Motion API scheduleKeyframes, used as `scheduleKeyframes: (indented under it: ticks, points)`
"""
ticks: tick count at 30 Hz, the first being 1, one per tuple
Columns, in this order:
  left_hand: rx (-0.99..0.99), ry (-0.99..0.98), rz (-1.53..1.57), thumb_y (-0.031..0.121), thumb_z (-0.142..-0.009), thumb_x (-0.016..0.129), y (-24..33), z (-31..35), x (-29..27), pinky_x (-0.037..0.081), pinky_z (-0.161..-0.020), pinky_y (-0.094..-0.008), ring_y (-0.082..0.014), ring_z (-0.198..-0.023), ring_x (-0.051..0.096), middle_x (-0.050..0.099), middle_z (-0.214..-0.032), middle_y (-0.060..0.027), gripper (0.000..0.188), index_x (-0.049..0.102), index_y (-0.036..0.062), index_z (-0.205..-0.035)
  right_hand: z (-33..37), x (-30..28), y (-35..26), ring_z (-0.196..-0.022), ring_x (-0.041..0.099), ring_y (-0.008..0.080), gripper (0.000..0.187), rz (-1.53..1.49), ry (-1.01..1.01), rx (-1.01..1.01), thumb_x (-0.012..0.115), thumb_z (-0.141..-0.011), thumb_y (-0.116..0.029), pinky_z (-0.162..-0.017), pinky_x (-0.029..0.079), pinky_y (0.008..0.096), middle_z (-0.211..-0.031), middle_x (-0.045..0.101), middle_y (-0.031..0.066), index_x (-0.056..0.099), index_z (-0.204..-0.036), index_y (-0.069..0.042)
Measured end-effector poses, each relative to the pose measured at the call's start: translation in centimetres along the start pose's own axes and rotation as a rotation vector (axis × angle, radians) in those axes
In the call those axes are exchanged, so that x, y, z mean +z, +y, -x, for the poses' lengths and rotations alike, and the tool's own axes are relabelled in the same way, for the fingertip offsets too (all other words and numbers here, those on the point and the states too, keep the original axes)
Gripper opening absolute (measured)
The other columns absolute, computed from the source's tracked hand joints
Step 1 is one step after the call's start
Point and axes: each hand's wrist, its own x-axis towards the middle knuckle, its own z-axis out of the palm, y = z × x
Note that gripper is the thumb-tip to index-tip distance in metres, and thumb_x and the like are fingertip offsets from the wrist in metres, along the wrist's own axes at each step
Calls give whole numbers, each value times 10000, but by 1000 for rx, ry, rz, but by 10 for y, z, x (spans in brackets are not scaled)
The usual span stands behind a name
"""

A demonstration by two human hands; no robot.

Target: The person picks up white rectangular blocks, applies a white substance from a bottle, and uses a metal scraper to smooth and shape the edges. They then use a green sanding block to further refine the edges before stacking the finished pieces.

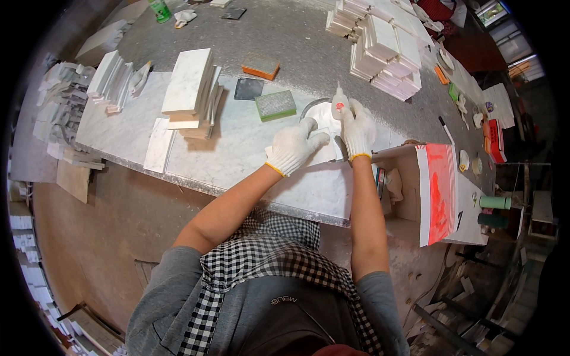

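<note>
One pale, grey-veined stone slab (228, 160) spans mid-frame. One open box (409, 172), right of centre, holds a pale crumpled cloth (394, 185). One stack of smooth rectangular tiles (187, 83) stands upper left of centre. Gloves knitted, two: left hand (295, 142), centre, over one flat white tile (323, 155); pinching or resting, cannot tell. One round bowl (303, 114), white matter inside. Two rough-topped blocks: green block (275, 105), orange block (260, 65). One small white bottle (338, 105), nozzle up, centre, clasped by right hand (358, 127).
</note>
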Motion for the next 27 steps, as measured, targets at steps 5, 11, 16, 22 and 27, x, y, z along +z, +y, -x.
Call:
scheduleKeyframes:
  ticks: [5,11,16,22,27]
  points:
    - [-74,-79,-25,487,-851,733,8,0,-9,552,-796,-422,-334,-887,713,728,-971,-177,507,707,47,-1102,41,-30,-5,-1117,638,383,423,184,-47,-92,592,-946,-331,-947,498,474,-1199,675,184,651,-1308,-120]
    - [31,18,25,543,-880,700,-1,1,-2,541,-732,-469,-399,-820,701,708,-851,-220,523,670,49,-1049,88,-60,-14,-1088,652,402,431,406,-240,38,584,-953,-321,-950,510,487,-1209,668,201,644,-1303,-78]
    - [32,6,-1,546,-878,701,0,-1,-1,543,-737,-461,-392,-822,704,710,-853,-214,530,671,48,-1055,94,-54,3,-1034,694,377,431,233,-219,100,593,-964,-346,-911,524,477,-1149,716,208,652,-1286,-65]
    - [18,-13,-3,540,-874,703,-2,-2,-1,543,-738,-461,-387,-815,704,710,-842,-206,521,672,54,-1061,92,-57,13,-1005,704,350,330,-84,-156,177,636,-952,-328,-890,521,430,-1054,741,181,732,-1150,-84]
    - [33,-1,0,538,-871,704,-3,-2,0,542,-740,-463,-382,-816,705,712,-843,-201,515,676,56,-1053,87,-55,20,-980,701,356,290,-116,-146,150,636,-953,-294,-870,521,416,-1054,734,190,740,-1107,-71]
